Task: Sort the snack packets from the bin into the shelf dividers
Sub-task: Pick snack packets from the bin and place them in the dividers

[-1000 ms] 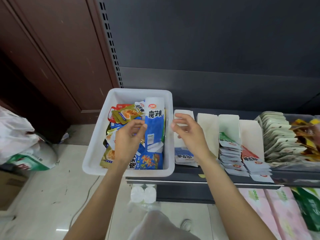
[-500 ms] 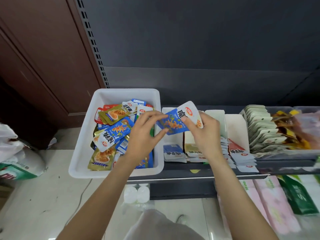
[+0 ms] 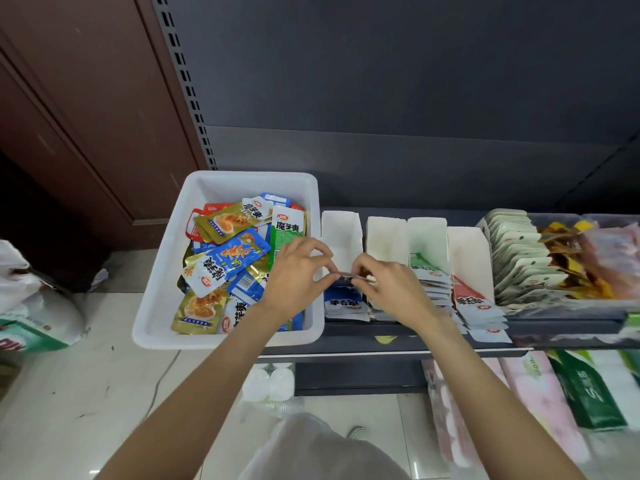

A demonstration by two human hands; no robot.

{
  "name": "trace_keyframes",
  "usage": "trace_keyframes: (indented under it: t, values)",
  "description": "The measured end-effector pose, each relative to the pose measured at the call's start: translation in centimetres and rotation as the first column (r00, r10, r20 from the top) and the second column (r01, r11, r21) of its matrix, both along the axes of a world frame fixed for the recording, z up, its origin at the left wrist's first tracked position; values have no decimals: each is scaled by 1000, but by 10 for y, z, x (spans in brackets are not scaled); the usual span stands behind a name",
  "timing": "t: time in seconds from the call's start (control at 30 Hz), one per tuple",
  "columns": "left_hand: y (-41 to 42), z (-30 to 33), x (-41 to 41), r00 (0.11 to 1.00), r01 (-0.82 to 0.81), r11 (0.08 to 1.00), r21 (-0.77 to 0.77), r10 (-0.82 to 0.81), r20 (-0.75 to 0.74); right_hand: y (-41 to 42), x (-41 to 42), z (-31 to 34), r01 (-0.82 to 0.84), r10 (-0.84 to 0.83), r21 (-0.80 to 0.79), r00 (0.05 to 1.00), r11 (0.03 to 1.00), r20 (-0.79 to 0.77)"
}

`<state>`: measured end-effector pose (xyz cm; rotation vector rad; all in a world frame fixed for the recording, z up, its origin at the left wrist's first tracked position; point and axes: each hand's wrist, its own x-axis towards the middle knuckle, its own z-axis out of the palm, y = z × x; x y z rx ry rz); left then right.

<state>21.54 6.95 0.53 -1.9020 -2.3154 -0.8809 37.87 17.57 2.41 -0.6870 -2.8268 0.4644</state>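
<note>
A white bin (image 3: 162, 289) at the shelf's left end holds several blue, gold, green and red snack packets (image 3: 228, 261). To its right stand white cardboard dividers (image 3: 341, 233) with stacked packets in front. My left hand (image 3: 294, 275) and my right hand (image 3: 391, 289) meet over the leftmost divider, both pinching one blue packet (image 3: 346, 277), which is seen edge-on just above the blue packets (image 3: 344, 303) lying in that slot. Further right, a slot holds green packets (image 3: 427, 271) and another holds red ones (image 3: 474, 299).
The dark shelf (image 3: 398, 341) carries a row of pale pouches (image 3: 519, 258) and mixed bags at the right. Below hang pink and green packs (image 3: 540, 386). White bags (image 3: 31, 299) sit on the tiled floor at left, beside a brown wooden wall.
My left hand lifted a blue packet out of the bin and my right hand joined it. Both hands have lowered the packet from above the dividers down to the leftmost slot.
</note>
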Motion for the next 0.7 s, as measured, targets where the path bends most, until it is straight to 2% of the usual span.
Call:
trace_keyframes:
  t: [0.1, 0.17, 0.23, 0.3, 0.37, 0.43, 0.5, 0.53, 0.63, 0.7]
  values:
    - [-6, -8, 5, 999, 25, 998, -64, -28, -41, -4, 7, -5, -39, 34, 76, 997, 996, 64]
    - [-11, -10, 6, 998, 53, 987, -151, -57, -18, -6, 9, -5, -90, 79, 64, 985, 994, 152]
    - [-19, -5, 1, 996, 79, 970, -229, -70, 47, -5, 8, -2, -129, 119, 40, 974, 991, 192]
    - [-35, 4, -10, 984, 75, 980, -182, -43, 174, -6, 4, 8, -170, 155, 77, 973, 982, 173]
    - [-55, 13, -25, 942, -74, 995, -74, 94, 323, -13, -7, 20, -188, 178, 115, 980, 975, 87]
    - [-77, 12, -46, 869, -323, 946, -10, 301, 392, -23, -29, 29, -220, 220, 86, 975, 972, 9]
    - [-96, 1, -69, 788, -522, 852, -30, 496, 364, -33, -59, 28, -269, 269, 19, 963, 963, -1]
    - [-102, -6, -79, 760, -571, 817, -75, 561, 329, -38, -77, 25, -290, 290, -11, 957, 957, 4]
    - [-110, -21, -98, 752, -558, 779, -284, 620, 222, -50, -134, 5, -347, 349, -40, 935, 937, 68]
    - [-110, -26, -104, 810, -488, 785, -383, 570, 136, -55, -169, -10, -393, 388, -2, 907, 920, 167]
